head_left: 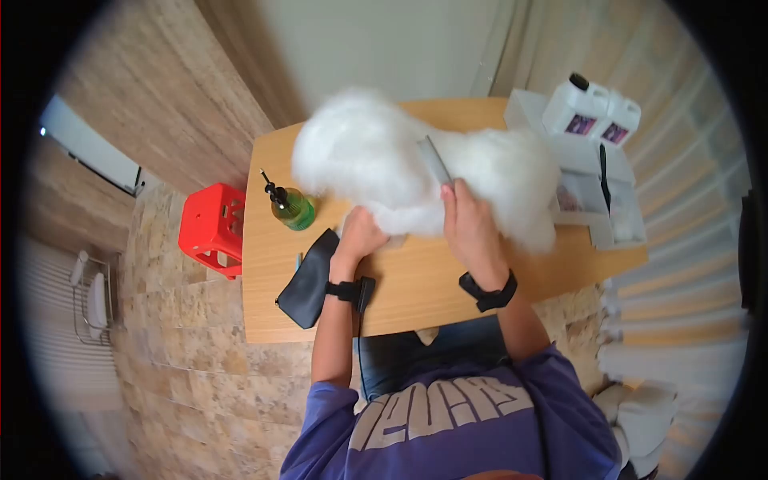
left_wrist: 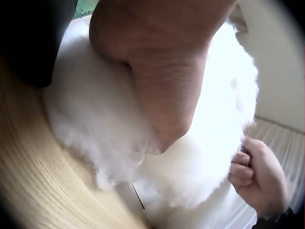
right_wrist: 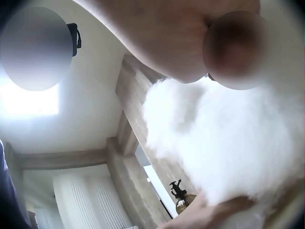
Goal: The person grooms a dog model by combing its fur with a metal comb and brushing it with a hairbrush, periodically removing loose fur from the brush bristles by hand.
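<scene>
A big white fluffy body (head_left: 352, 148), dog-like with long fur, lies across the wooden table (head_left: 416, 280). My right hand (head_left: 474, 228) grips a grey metal comb (head_left: 434, 160), which lies against the fur near the middle of the body. Low on the near side, my left hand (head_left: 362, 234) grips the white fur, its fingers curled. From the left wrist, the left thumb (left_wrist: 167, 114) sinks into the fur (left_wrist: 100, 109) and the other fingers are hidden. The right hand (left_wrist: 259, 176) shows there with folded fingers beside the fluffy edge.
Left on the table are a green spray bottle (head_left: 294, 211) and a black pouch (head_left: 310, 280). A red stool (head_left: 210, 228) stands beyond the left edge. At the right, two white jugs (head_left: 572, 108) stand by a white box (head_left: 578, 152), with a black-handled tool (head_left: 605, 180) there.
</scene>
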The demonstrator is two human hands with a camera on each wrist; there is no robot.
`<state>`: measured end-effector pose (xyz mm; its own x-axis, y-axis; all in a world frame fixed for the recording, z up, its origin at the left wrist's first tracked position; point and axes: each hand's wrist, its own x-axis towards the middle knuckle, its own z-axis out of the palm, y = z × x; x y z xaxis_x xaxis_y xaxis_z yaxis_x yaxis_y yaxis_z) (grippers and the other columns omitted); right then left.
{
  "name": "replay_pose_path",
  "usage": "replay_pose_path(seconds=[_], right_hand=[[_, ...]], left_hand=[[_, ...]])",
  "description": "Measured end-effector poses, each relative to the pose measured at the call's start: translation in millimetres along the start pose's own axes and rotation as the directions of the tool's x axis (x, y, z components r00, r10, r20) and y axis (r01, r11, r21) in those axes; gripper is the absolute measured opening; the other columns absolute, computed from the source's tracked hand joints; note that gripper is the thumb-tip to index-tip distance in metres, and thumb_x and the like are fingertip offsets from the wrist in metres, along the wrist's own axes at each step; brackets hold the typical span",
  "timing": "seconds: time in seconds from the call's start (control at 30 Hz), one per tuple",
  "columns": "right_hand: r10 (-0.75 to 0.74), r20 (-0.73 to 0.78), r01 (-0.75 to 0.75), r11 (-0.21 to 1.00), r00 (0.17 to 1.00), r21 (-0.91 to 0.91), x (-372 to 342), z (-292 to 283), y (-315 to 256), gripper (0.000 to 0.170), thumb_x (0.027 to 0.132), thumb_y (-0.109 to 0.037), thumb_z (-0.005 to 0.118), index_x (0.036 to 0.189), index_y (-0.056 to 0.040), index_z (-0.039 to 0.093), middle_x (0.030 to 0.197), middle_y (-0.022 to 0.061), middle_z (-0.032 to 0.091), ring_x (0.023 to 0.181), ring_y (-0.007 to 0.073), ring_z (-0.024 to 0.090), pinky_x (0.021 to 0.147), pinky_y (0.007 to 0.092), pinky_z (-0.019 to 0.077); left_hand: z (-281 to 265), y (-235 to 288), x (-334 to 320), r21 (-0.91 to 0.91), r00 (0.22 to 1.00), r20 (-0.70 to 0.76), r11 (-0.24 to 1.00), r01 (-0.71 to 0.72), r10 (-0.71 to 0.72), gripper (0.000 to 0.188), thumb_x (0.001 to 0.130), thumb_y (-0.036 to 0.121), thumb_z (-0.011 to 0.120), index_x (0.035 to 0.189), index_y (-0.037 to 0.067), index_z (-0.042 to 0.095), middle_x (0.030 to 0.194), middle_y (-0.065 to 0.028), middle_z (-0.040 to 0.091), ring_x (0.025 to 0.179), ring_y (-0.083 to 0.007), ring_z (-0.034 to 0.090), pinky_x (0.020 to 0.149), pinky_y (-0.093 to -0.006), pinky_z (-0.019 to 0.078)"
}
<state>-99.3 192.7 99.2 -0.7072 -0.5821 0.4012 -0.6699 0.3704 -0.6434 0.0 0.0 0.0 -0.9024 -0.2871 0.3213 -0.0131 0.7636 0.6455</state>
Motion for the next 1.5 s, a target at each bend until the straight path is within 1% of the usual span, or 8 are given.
replay_pose_path(seconds=[0.3,0.37,0.7,0.93,1.03,1.23,1.37,1.5], right_hand=[[0.146,-0.249,-0.187,0.971,0.958,-0.147,-11,-77,69,0.03,0.104,-0.024,0.048,0.088,-0.0002,0.057,0.075,0.0282,0.062,0.076,0.0481,0.062,0.062,0.0537,0.0458],[0.133,-0.53,-0.327,0.9,0.837,-0.29,-5,-98,95,0.03,0.104,-0.024,0.049,0.089,0.0003,0.059,0.075,0.0269,0.063,0.076,0.0475,0.062,0.061,0.0523,0.046],[0.046,-0.102,-0.06,0.989,0.994,-0.139,-18,-27,29,0.026,0.102,-0.025,0.053,0.09,-0.0043,0.063,0.066,0.0237,0.061,0.063,0.045,0.062,0.054,0.0528,0.0476],[0.194,-0.592,-0.306,0.947,0.783,-0.095,-15,-85,89,0.032,0.103,-0.028,0.05,0.088,-0.0021,0.06,0.068,0.0247,0.062,0.064,0.0441,0.063,0.052,0.0495,0.0476],[0.087,-0.262,-0.169,0.937,0.961,-0.307,-27,-50,31,0.035,0.104,-0.028,0.05,0.088,0.0023,0.06,0.071,0.0257,0.062,0.065,0.043,0.063,0.055,0.0461,0.0463],[0.189,-0.52,-0.31,0.938,0.833,-0.156,-32,-75,135,0.031,0.104,-0.027,0.05,0.087,-0.004,0.061,0.063,0.0213,0.061,0.061,0.0426,0.063,0.053,0.0475,0.0487],[0.151,-0.565,-0.191,0.982,0.811,-0.012,-24,-75,74,0.034,0.103,-0.028,0.053,0.086,0.0008,0.059,0.068,0.0238,0.06,0.062,0.0446,0.059,0.053,0.0457,0.0443],[0.118,-0.345,-0.256,0.885,0.931,-0.389,-25,-67,125,0.031,0.105,-0.028,0.049,0.092,-0.0039,0.062,0.061,0.0184,0.062,0.057,0.0381,0.064,0.051,0.0463,0.0493]], left_hand=[[2,-12,3,0.109,0.988,-0.019,0.983,-0.15,0.153,0.028,0.081,0.017,0.07,0.107,0.005,0.072,0.108,-0.0185,0.071,0.101,-0.0407,0.065,0.087,-0.0441,0.0521],[1,-15,4,0.177,0.962,-0.042,0.95,-0.257,0.269,0.023,0.079,0.015,0.067,0.099,0.007,0.073,0.097,-0.0151,0.072,0.087,-0.0381,0.067,0.074,-0.0455,0.0539],[-6,-19,15,0.015,0.956,0.06,0.957,-0.289,0.288,0.028,0.08,0.012,0.066,0.106,0.007,0.073,0.108,-0.0165,0.071,0.099,-0.0385,0.066,0.087,-0.0443,0.0524],[-6,-18,6,0.026,0.98,0.001,0.98,-0.197,0.197,0.029,0.079,0.013,0.067,0.106,0.005,0.072,0.106,-0.0183,0.071,0.101,-0.0398,0.066,0.087,-0.0448,0.0524],[-3,-24,10,0.022,0.98,0.031,0.98,-0.196,0.195,0.028,0.079,0.013,0.067,0.105,0.005,0.073,0.105,-0.0186,0.071,0.1,-0.0399,0.066,0.086,-0.0449,0.0529],[2,-26,5,0.047,0.972,-0.051,0.973,-0.226,0.228,0.028,0.079,0.015,0.069,0.104,0.005,0.073,0.104,-0.0187,0.072,0.099,-0.0401,0.067,0.084,-0.0443,0.0536],[5,-42,0,0.043,0.99,0.061,0.991,-0.127,0.124,0.028,0.08,0.017,0.069,0.104,0.003,0.073,0.102,-0.0194,0.072,0.098,-0.0402,0.067,0.085,-0.0439,0.0537],[2,-33,-1,-0.019,0.996,0.0,0.996,-0.088,0.088,0.029,0.081,0.018,0.069,0.104,0.003,0.073,0.103,-0.0197,0.072,0.099,-0.0408,0.067,0.085,-0.0445,0.0537]])
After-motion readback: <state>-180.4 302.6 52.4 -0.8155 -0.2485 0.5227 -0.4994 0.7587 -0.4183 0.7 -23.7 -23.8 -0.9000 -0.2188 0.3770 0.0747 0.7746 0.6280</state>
